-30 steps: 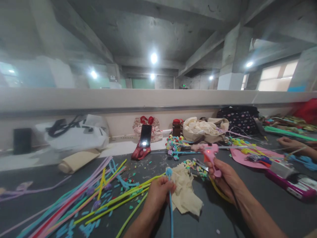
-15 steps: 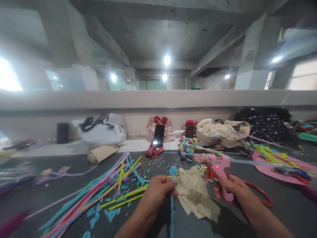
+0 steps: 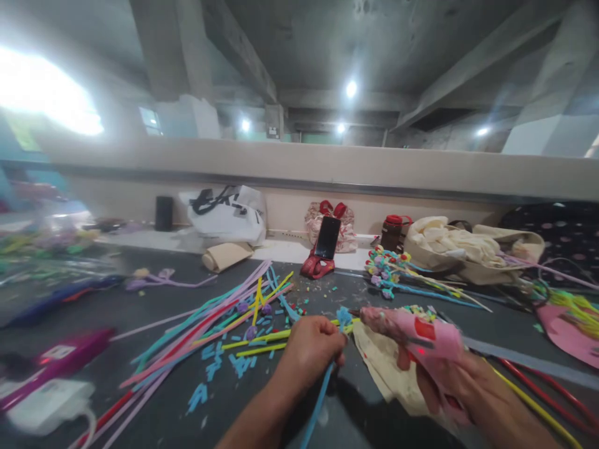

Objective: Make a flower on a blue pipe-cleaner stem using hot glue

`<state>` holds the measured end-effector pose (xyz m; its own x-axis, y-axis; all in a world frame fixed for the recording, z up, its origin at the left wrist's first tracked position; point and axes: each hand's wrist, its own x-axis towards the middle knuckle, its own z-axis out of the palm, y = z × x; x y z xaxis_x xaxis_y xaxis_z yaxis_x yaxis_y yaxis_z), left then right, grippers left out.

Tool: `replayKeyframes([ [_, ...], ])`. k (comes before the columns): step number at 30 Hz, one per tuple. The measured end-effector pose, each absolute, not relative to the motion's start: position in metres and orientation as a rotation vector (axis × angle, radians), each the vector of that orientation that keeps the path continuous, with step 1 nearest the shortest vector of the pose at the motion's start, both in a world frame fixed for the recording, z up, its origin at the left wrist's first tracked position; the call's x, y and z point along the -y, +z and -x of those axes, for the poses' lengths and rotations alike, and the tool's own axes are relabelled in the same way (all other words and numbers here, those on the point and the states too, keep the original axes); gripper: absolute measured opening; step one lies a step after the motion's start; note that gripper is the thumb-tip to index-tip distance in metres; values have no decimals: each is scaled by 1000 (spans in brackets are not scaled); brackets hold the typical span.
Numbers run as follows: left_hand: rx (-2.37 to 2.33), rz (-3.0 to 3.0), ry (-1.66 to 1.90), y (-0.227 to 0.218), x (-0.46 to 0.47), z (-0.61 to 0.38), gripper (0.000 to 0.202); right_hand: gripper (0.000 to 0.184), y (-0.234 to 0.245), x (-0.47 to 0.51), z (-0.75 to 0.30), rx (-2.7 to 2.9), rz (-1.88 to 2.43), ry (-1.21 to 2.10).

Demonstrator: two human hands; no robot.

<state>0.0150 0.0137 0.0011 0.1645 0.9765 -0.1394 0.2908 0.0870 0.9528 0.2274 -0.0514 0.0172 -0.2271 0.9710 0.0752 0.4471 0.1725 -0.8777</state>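
My left hand (image 3: 314, 349) pinches a blue pipe cleaner (image 3: 322, 396) just under its bunched blue tip, and the stem hangs down toward me. My right hand (image 3: 468, 380) is wrapped round the handle of a pink hot glue gun (image 3: 435, 340) with a red light on its side. The gun's nozzle points left and is close beside the blue tip; whether they touch I cannot tell. A clear glue stick (image 3: 528, 358) sticks out of the gun's back. Beneath the gun lies a crumpled beige cloth (image 3: 386, 368), partly covered by my right hand.
Long coloured pipe cleaners (image 3: 201, 327) and blue snippets (image 3: 215, 362) lie on the left. Finished-looking pipe-cleaner stems with bobbled heads (image 3: 386, 271) lie at back right. A phone (image 3: 327, 237) leans on a red stand. A purple power strip (image 3: 60, 362) with a white plug sits at far left.
The glue gun has come left and nearer, turning its nozzle to the blue tip. The pipe cleaner's stem now slants. My view has turned left and down.
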Motion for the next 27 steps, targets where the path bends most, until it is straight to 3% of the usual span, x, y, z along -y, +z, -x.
replayKeyframes([
  [14,-1422,-1565,823,-7,-16,-17,8,41,2,57,-229,1821,1417,1037],
  [27,-1506,-1676,719,-2,-13,-17,13,46,5,62,-218,1721,1470,778],
])
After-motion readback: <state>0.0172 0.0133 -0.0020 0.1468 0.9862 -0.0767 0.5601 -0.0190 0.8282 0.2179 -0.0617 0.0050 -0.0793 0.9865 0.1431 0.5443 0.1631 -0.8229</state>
